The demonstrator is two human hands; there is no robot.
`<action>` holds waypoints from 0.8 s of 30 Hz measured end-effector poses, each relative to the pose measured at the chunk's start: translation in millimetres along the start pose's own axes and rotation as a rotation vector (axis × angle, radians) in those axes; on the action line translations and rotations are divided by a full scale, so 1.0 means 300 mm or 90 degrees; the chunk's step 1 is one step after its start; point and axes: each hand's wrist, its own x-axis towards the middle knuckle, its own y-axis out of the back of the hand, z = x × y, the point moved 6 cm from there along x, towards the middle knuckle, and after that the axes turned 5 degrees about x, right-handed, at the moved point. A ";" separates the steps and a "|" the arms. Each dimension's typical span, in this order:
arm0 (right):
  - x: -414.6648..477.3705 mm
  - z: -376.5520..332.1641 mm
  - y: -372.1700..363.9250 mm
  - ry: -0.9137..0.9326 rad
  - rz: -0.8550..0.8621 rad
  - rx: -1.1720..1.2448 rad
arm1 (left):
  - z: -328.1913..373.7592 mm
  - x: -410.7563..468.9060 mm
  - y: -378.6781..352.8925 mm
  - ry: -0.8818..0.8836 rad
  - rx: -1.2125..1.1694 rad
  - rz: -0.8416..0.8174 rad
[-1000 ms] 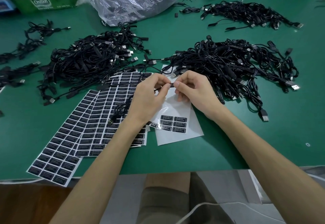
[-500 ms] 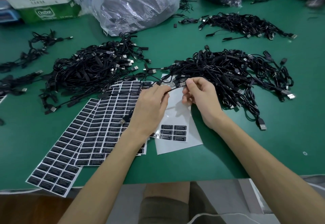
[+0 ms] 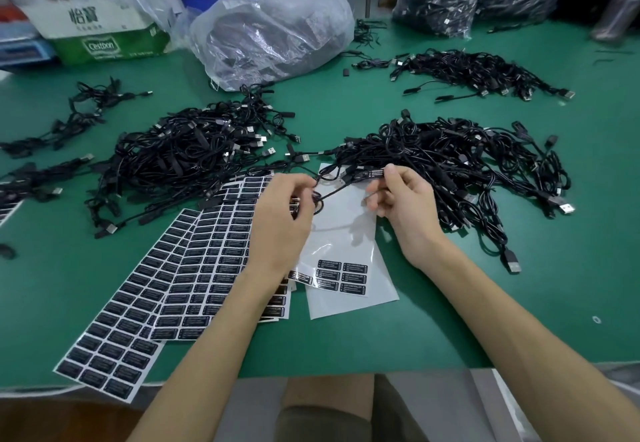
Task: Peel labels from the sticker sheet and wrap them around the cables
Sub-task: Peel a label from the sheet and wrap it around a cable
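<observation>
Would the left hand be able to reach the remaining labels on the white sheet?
Probably yes: the labels lie uncovered beside the left hand, though its fingers hold a cable.

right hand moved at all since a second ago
Yes. The right hand, pinching a cable, has shifted right over the nearly empty sticker sheet, toward the cable pile.

This is a small assembly or packing workshop. A green work table [image 3: 519,320] bears heaps of identical black cables [image 3: 187,157]. Sheets of printed labels [image 3: 207,261] lie at the front. Clear plastic bags [image 3: 450,1] stuffed with more cables stand behind, alongside a cardboard box [image 3: 104,43].
</observation>
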 end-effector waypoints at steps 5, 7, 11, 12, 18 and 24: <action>-0.001 -0.014 -0.006 -0.017 0.003 0.106 | -0.023 0.001 -0.057 0.035 0.101 -0.110; -0.004 -0.021 -0.005 -0.020 0.004 0.130 | -0.027 0.000 -0.054 0.036 0.115 -0.100; -0.006 -0.025 0.003 -0.041 0.005 0.198 | -0.059 0.002 -0.062 0.106 0.041 -0.118; -0.005 -0.024 0.006 -0.045 0.004 0.213 | -0.062 0.002 -0.061 0.117 0.022 -0.117; 0.009 -0.012 0.005 -0.057 -0.044 0.163 | -0.049 0.004 -0.028 0.094 -0.090 -0.058; -0.014 0.014 -0.046 -0.004 -0.170 -0.051 | -0.036 0.009 -0.030 0.039 -0.087 -0.073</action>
